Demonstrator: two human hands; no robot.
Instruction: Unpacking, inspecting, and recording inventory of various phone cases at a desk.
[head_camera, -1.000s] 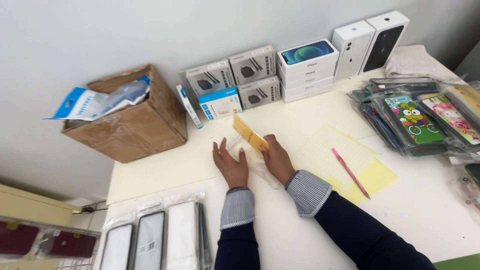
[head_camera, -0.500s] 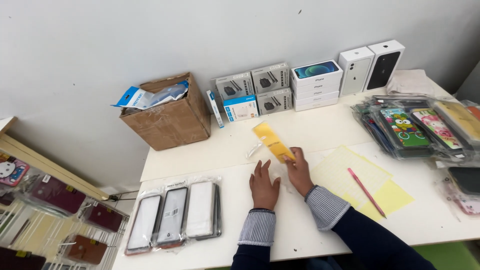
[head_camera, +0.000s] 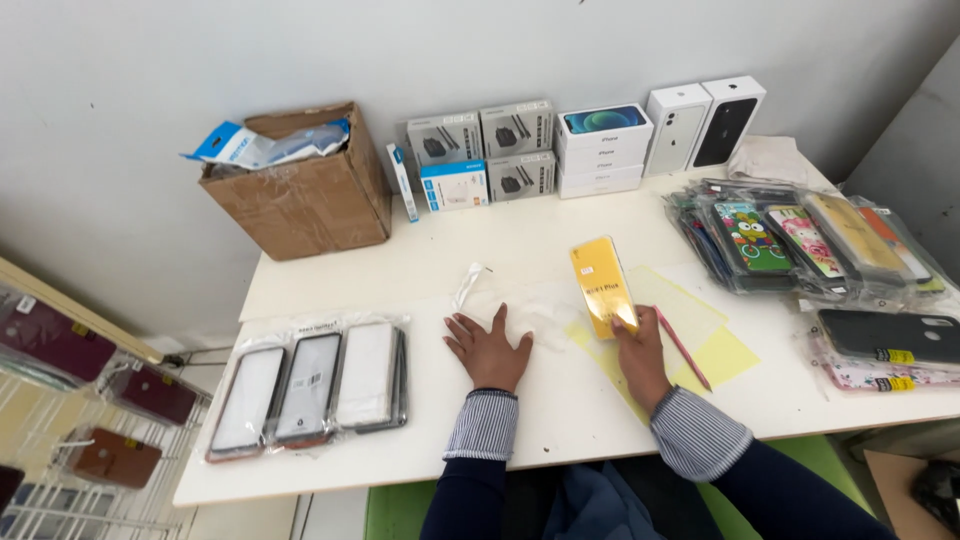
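My right hand (head_camera: 640, 355) holds a yellow phone case (head_camera: 602, 286) tilted up above the white table (head_camera: 560, 420). My left hand (head_camera: 489, 348) lies flat, fingers spread, on a clear plastic sleeve (head_camera: 520, 300) on the table. A small clear plastic scrap (head_camera: 467, 282) lies just beyond it. A pink pen (head_camera: 683, 348) rests on yellow paper sheets (head_camera: 720, 350) right of my right hand.
Three bagged phone cases (head_camera: 310, 385) lie at the left. A cardboard box (head_camera: 300, 190) stands at the back left, with small product boxes (head_camera: 480, 150) and phone boxes (head_camera: 650, 130) along the wall. Stacks of patterned bagged cases (head_camera: 800, 240) and a dark case (head_camera: 885, 335) fill the right side.
The view has swung, so the hands sit further right in frame. My hands have moved apart; the left now rests flat on the clear sleeve and the right still holds the yellow case.
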